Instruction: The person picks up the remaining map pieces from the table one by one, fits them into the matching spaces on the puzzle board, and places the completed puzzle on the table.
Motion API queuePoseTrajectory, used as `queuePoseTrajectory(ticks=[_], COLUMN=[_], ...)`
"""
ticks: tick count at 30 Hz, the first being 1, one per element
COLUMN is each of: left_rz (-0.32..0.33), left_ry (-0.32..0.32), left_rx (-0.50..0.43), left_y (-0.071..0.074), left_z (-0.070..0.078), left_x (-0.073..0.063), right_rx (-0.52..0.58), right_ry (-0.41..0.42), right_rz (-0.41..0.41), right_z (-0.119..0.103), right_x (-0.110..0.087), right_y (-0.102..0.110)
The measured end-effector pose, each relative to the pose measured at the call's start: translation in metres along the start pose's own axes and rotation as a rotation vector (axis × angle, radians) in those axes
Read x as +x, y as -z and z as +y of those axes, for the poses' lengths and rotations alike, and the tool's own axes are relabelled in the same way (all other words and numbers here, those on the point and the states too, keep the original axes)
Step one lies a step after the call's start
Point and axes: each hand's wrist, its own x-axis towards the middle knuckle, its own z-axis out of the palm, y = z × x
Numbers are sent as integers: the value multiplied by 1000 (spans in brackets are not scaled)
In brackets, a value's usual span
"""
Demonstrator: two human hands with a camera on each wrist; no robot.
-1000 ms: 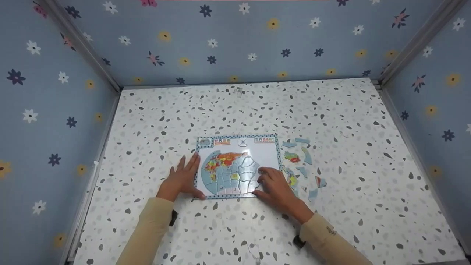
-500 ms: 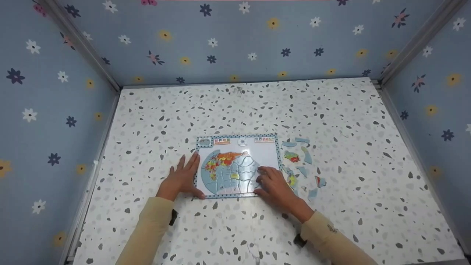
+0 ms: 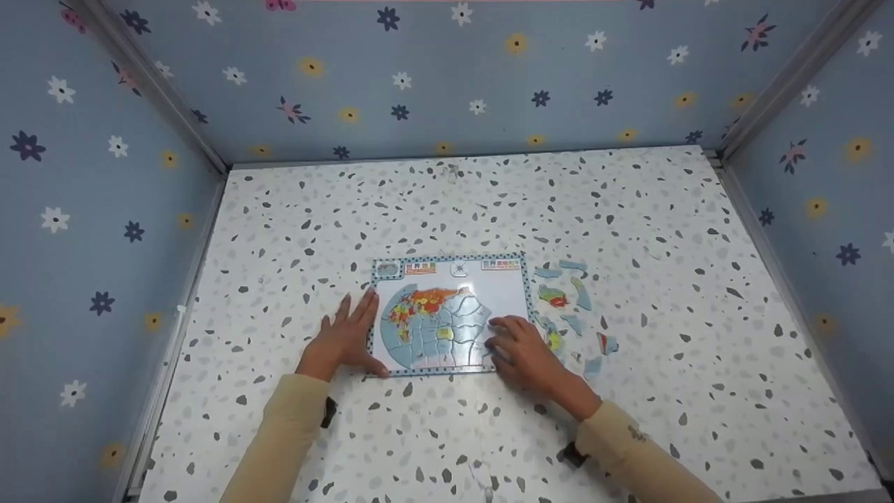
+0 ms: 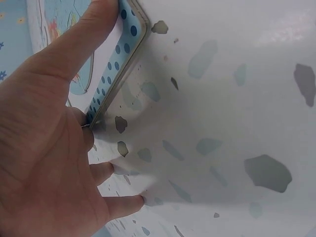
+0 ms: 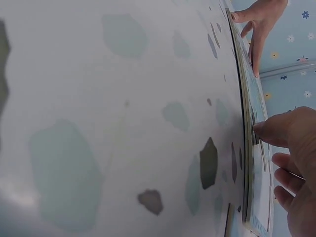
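Note:
A world-map puzzle board (image 3: 499, 290) with a dotted blue border lies on the speckled table, its left and middle portions filled with pieces. My left hand (image 3: 341, 342) rests along the board's left edge with fingers spread. Its thumb lies over the near corner of the dotted rim (image 4: 111, 74) in the left wrist view. Over the right part of the map, my right hand (image 3: 524, 355) has curled fingers around a light-blue puzzle piece, mostly hidden in the head view. The right wrist view shows its thumb (image 5: 276, 128) against that puzzle piece (image 5: 255, 137) on the board.
Several loose puzzle pieces lie right of the board, among them a green and red one (image 3: 554, 298), a curved blue one (image 3: 581, 295) and a red and blue one (image 3: 607, 344). Flowered blue panels (image 3: 419, 77) enclose the table's back and sides.
My right thumb has drawn in from the board's near edge, and the right hand has shifted slightly toward the right. The left hand stays in place.

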Motion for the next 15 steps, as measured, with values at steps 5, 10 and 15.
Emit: queuePoseTrajectory(ticks=[5, 10, 15], left_rz=[-3, -2, -7], left_ry=[1, 6, 8], left_rx=[7, 5, 9], left_y=[0, 2, 2], left_z=[0, 1, 3], left_x=[0, -2, -1], right_rx=[-51, -47, 6], right_ry=[67, 65, 27], right_rz=[39, 6, -19], right_z=[1, 4, 7], right_x=[2, -1, -7], right_y=[0, 0, 0])
